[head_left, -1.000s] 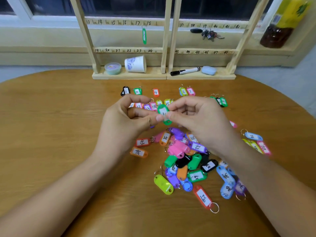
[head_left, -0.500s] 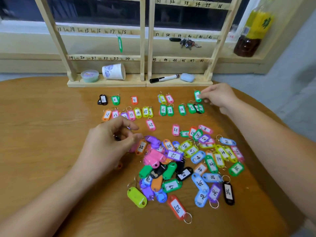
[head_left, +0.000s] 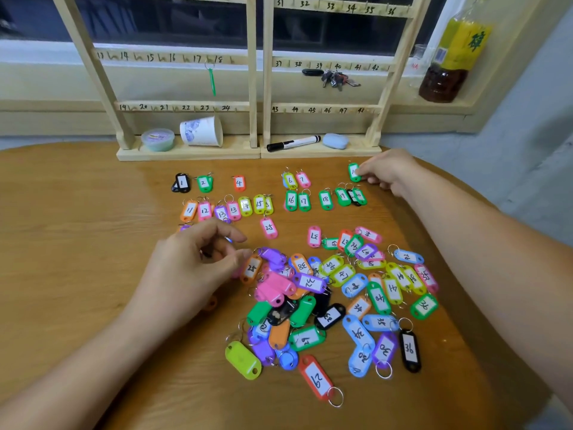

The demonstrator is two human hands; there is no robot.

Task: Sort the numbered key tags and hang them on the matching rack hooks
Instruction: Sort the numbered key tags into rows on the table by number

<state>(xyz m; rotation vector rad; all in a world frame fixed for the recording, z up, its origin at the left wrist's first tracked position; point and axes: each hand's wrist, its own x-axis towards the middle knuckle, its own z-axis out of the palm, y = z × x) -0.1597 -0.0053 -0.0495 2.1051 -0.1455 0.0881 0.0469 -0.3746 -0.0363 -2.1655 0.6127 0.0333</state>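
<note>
While sorting is underway, right hand [head_left: 384, 172] pinches green tag [head_left: 353, 172] before rack [head_left: 186, 154]; left hand [head_left: 198, 268] loosely curled, empty. Next, judged: release in sequence.

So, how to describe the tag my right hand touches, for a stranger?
Start at the wooden rack on the far side of the table and find its right foot. Just before it, one green tag lies alone, beyond the row holding the 18 tag. Only this tag is pinched by the right hand.
</note>
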